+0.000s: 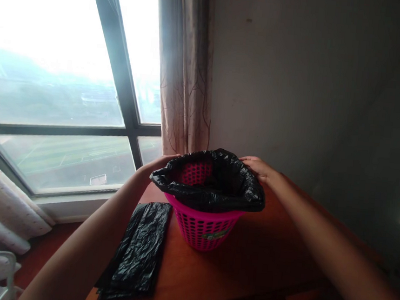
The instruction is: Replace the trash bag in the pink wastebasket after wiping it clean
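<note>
Curtains [189, 69] hang beside the window [123, 68], behind the wooden table [188, 279].

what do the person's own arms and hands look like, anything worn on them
The left forearm and right forearm are slim and bare, with no sleeve showing. The left hand and right hand show no glove, and no watch or bracelet is visible at either wrist. Rings can't be ruled out, since the fingers are partly hidden.
</note>
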Demonstrator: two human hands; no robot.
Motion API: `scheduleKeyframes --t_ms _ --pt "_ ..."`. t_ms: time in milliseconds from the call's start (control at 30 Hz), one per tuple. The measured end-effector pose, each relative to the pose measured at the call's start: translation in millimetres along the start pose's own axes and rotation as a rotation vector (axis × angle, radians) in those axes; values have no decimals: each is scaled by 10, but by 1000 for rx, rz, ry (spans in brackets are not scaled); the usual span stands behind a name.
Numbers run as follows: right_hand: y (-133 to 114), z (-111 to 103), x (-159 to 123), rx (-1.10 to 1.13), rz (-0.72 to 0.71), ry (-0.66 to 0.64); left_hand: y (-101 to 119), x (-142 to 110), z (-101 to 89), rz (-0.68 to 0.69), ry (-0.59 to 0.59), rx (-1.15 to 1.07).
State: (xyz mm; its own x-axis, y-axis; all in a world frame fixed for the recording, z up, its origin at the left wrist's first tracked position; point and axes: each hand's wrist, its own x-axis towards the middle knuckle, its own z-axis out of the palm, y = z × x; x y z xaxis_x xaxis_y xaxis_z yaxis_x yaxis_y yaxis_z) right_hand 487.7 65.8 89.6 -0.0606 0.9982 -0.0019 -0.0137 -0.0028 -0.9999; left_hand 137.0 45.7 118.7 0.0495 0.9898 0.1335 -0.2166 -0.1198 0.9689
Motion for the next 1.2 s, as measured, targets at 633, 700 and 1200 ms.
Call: scheduleKeyframes --t_ms 633,700,1200 --pt "-377 158 178 -770 -545 463 272 292 103 267 138 497" --pt "-352 183 166 -765 -566 508 235 283 93 307 184 500" --pt "-211 24 271 -570 -346 342 181 142 -218 178 95 512"
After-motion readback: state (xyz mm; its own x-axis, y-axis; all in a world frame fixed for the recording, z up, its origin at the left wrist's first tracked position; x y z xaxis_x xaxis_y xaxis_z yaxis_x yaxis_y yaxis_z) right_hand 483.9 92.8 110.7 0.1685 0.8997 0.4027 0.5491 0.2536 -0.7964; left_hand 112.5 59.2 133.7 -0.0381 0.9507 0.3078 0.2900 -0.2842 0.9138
